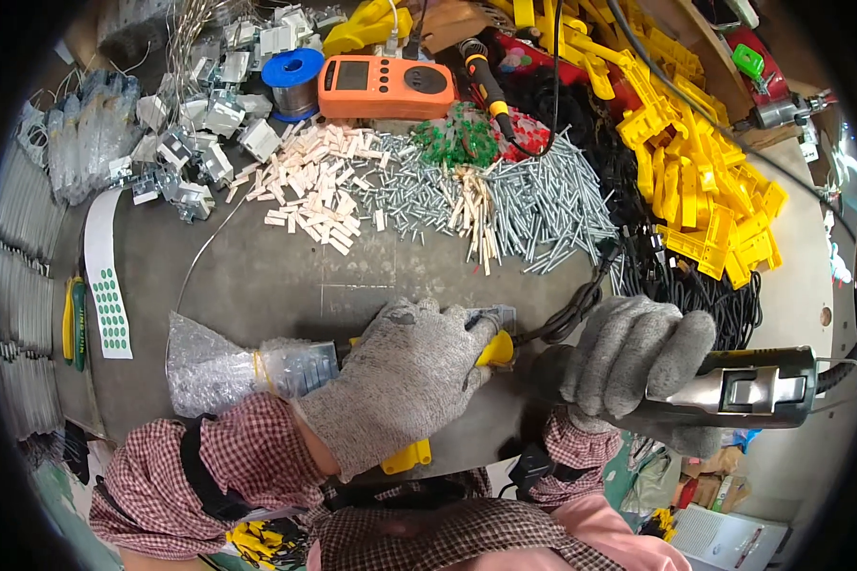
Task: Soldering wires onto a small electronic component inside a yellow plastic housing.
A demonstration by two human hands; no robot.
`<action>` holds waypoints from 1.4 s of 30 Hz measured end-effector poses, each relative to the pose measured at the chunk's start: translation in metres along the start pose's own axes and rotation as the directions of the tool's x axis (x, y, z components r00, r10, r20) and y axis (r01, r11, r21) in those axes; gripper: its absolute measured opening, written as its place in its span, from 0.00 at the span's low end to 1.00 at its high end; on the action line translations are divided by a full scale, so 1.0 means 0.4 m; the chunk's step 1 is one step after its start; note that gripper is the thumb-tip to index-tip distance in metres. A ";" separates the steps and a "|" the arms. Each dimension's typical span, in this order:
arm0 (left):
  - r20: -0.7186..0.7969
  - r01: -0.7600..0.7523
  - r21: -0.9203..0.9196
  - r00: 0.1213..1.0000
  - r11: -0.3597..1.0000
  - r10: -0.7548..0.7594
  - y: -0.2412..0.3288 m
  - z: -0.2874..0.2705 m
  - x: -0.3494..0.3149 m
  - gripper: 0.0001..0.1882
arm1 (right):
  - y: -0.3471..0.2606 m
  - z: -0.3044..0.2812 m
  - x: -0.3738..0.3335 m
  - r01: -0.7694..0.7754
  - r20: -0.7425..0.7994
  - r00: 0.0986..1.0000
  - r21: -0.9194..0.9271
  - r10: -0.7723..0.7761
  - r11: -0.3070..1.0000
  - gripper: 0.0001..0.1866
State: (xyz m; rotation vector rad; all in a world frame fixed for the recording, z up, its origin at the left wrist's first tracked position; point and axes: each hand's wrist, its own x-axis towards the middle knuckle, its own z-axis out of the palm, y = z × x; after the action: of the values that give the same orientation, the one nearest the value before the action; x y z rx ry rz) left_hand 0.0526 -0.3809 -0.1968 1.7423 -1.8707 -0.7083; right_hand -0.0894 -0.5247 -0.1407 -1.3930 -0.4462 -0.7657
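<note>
My left hand (400, 381), in a grey knit glove, is closed over a yellow plastic part (498, 350) low on the bench. Most of that part is hidden under the palm; a clear plastic piece shows just beyond the fingertips. A black cable (576, 309) runs off from it to the right. My right hand (628, 357), gloved alike, wraps round a black electric screwdriver (795, 385) with a silver lever, lying sideways and pointing left towards the yellow part. Its tip is dark and hard to make out. Beside my left wrist lies a bubble-wrap bundle (205, 366).
Behind are piles of screws (543, 205) and pale small pieces (319, 181), an orange meter (386, 88) and a solder spool (292, 81). Yellow housings (705, 190) heap at the right over black cables. Pliers (74, 324) and a sticker strip (109, 285) lie left.
</note>
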 end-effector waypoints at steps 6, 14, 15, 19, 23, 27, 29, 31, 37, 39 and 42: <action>0.114 0.046 0.095 0.992 0.994 -0.057 0.013 -0.019 0.008 0.26 | 0.014 -0.006 0.002 -0.148 0.176 0.975 0.044 0.138 0.988 0.27; 0.141 0.016 0.214 0.989 0.977 -0.047 -0.006 0.000 0.007 0.32 | 0.054 -0.003 -0.036 -0.234 -0.020 0.972 -0.022 0.234 0.972 0.30; 0.149 0.029 0.240 0.987 0.970 -0.067 -0.006 0.000 0.007 0.34 | 0.059 0.000 -0.041 -0.242 -0.046 0.970 -0.030 0.240 0.970 0.30; 0.006 0.022 0.173 1.000 0.985 -0.024 0.007 0.004 -0.001 0.28 | 0.010 0.041 -0.063 -0.291 -0.176 0.945 -0.073 0.275 0.954 0.32; 0.038 0.032 0.095 0.999 0.995 -0.036 0.004 -0.006 -0.005 0.29 | 0.018 0.057 -0.039 -0.205 -0.328 0.931 -0.109 0.160 0.973 0.40; 0.023 0.011 0.079 1.000 0.997 -0.013 0.016 -0.014 -0.003 0.27 | 0.016 0.087 -0.019 -0.021 -0.492 0.866 -0.215 -0.089 0.976 0.41; 0.047 0.015 0.100 0.999 0.995 -0.020 0.006 -0.003 0.003 0.24 | 0.051 0.018 -0.039 -0.023 -0.286 0.958 -0.087 -0.002 0.996 0.36; 0.057 0.013 0.162 0.998 0.987 -0.022 0.012 -0.004 0.002 0.23 | 0.039 -0.028 -0.023 -0.140 -0.059 0.987 0.104 0.146 0.985 0.30; 0.118 0.001 0.218 0.993 0.976 -0.027 0.006 -0.018 -0.002 0.20 | 0.012 -0.021 -0.136 -0.358 -0.049 0.929 0.130 0.367 0.925 0.25; 0.169 0.010 0.235 0.984 0.972 -0.051 0.004 -0.024 -0.003 0.21 | -0.020 0.004 -0.196 -0.429 -0.249 0.869 0.050 0.427 0.902 0.25; 0.116 0.012 0.246 0.992 0.969 -0.042 0.010 -0.010 -0.008 0.20 | 0.063 0.104 -0.044 -0.115 -0.368 0.929 -0.191 0.038 0.975 0.31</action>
State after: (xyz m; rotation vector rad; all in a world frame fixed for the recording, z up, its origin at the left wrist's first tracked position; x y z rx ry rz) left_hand 0.0525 -0.3777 -0.1913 1.9178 -2.0954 -0.6264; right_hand -0.0775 -0.4802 -0.1644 -1.4138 -0.0203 -1.0041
